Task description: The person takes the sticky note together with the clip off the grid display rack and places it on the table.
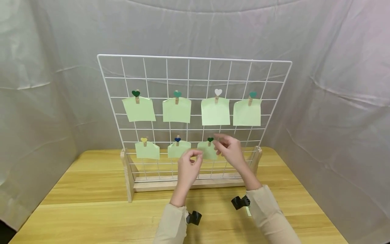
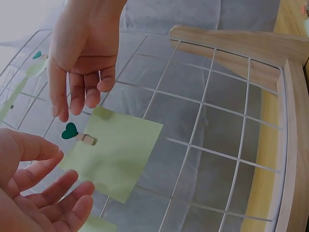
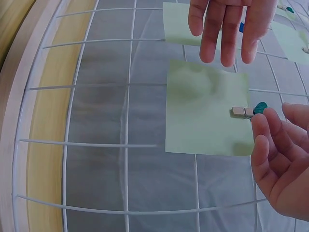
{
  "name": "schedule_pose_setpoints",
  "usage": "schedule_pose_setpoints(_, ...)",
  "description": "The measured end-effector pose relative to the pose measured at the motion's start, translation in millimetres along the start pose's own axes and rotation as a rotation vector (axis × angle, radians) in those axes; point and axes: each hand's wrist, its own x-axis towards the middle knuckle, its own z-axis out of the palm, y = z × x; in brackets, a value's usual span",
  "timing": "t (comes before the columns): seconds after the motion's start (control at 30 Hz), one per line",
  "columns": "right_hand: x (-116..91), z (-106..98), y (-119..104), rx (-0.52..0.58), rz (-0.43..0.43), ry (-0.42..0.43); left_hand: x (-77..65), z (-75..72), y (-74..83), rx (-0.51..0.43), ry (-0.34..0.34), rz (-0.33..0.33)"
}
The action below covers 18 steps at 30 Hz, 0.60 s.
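A green sticky note (image 1: 208,152) hangs on the lower row of a white wire grid (image 2: 205,104), held by a small wooden clothespin (image 2: 86,138) with a dark green heart (image 2: 70,130). My right hand (image 1: 231,149) is just right of this clothespin, fingers loosely bent, with a small gap to the heart in the left wrist view. At the note's left side, my left hand (image 1: 189,166) hovers in front of the grid, thumb and fingers gently curved around nothing. Neither hand holds anything. In the right wrist view, fingertips of the right hand (image 3: 285,159) overlap the heart's edge.
Several more green notes hang by heart clothespins, including one with a white heart (image 1: 218,92) and one with a blue heart (image 1: 177,139). A wooden stand (image 1: 189,184) supports the grid on the wooden table (image 1: 91,217). Grey cloth (image 1: 195,30) surrounds it.
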Motion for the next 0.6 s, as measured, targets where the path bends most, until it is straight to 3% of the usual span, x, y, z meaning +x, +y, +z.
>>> schedule_pose_setpoints(0.47,6,3,-2,-0.034,0.018,-0.029,0.6,1.5,-4.5,-0.008,0.006,0.018)
schedule_pose_setpoints(0.6,11,5,17,-0.031,0.024,-0.048,1.6,1.8,-5.5,-0.008,0.004,0.01)
